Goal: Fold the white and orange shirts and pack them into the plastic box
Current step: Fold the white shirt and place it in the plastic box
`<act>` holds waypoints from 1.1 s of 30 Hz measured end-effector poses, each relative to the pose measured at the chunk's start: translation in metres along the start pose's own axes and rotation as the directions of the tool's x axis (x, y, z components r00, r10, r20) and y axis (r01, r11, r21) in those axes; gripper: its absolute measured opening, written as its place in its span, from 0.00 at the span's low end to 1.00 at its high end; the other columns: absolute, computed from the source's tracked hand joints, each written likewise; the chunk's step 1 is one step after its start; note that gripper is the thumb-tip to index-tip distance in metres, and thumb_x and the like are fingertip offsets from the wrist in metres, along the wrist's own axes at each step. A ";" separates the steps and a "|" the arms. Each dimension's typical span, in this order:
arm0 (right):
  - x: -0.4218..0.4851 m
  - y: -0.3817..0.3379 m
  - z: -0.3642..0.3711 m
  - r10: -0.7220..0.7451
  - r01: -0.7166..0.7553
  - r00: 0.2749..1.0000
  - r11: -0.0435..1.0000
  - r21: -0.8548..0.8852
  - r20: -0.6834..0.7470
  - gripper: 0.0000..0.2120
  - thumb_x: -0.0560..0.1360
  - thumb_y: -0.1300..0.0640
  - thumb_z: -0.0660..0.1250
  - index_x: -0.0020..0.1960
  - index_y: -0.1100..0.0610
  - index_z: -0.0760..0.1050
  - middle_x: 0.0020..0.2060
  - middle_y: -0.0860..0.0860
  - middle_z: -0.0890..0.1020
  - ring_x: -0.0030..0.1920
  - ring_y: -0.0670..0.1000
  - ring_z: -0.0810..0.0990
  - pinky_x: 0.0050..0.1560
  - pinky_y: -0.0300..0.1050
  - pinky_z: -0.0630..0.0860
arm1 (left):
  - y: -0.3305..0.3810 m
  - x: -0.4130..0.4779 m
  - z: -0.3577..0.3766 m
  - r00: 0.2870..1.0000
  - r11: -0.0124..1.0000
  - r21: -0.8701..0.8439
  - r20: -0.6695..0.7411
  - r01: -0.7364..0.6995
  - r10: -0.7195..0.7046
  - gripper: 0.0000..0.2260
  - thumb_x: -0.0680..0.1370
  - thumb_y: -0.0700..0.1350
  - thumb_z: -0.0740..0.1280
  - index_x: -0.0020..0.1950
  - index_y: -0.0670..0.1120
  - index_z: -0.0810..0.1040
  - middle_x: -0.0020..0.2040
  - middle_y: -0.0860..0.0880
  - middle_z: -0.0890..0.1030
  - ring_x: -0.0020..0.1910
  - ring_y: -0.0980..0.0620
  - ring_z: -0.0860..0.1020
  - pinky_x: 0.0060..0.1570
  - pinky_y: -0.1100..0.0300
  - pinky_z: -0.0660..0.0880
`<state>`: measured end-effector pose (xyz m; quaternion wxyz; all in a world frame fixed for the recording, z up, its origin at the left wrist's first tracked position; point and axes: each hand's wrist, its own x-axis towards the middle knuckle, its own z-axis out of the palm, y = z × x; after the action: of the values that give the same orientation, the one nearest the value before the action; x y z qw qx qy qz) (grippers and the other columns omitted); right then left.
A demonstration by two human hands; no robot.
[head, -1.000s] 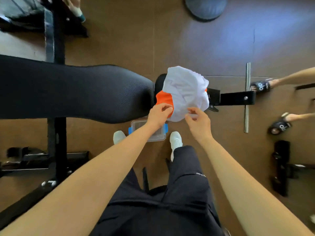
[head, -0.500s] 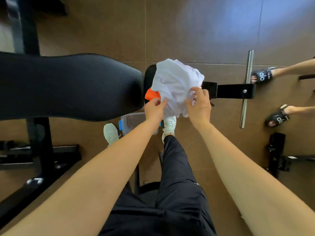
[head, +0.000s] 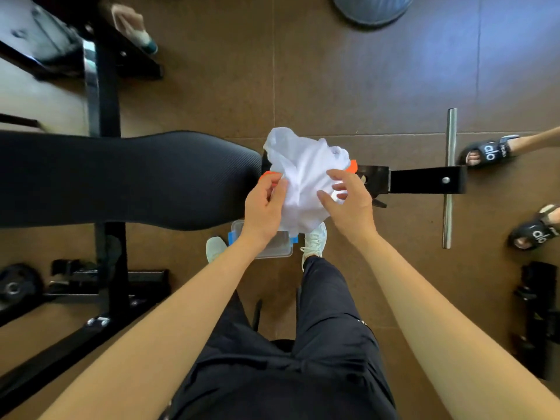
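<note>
White cotton, all bunched up now. The white shirt [head: 303, 171] sits as a crumpled heap on the narrow end of the black counter [head: 136, 177], w/ the orange shirt [head: 268, 176] under it, only slivers of orange poking out at both sides. A sec ago that heap was a smoother mound & orange showed mainly at the near-left corner.

What's new: the right hand [head: 351, 201] has let go. Its fingers are spread & loose, tips about touching the fabric, nothing pinched. Half a sec ago it was clamped into the white cloth. The left hand [head: 262, 207] keeps its pinch on the near-left edge of the white shirt, thumb against the cloth, fingers curled.

Reads like a re-grip, i.e. the person is prob. hunting for a hem or seam to shake the shirt out flat. No fold shows yet on either shirt, so the task's barely begun.

The plastic box [head: 278, 248] waits on the floor [head: 333, 86] right below the counter's end, btwn the person's white shoes [head: 315, 241], blue clips showing. It's partly hidden by the left wrist & the hanging cloth, & no cloth shows in the visible part.

Risk, prob.: the two shirts lie touching, so lifting the white one may drag the orange one off the edge. The right hand needs a fresh hold first.
</note>
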<state>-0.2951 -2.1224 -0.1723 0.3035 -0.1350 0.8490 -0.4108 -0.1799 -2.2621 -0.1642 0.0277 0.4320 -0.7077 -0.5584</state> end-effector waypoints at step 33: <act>-0.133 0.015 0.264 -0.115 0.434 0.606 0.877 -0.206 0.787 0.05 0.75 0.54 0.72 0.47 0.55 0.81 0.41 0.53 0.82 0.41 0.50 0.79 0.41 0.42 0.73 | -0.273 -0.143 -0.242 0.990 0.981 0.196 -0.137 -0.003 0.031 0.09 0.81 0.40 0.66 0.59 0.46 0.83 0.50 0.52 0.82 0.47 0.56 0.80 0.44 0.74 0.71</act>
<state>-0.0254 -2.2117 -0.2567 0.5277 -0.4803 0.6749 -0.1879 0.1945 -2.3561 -0.2328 0.0393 0.4645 -0.7590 -0.4546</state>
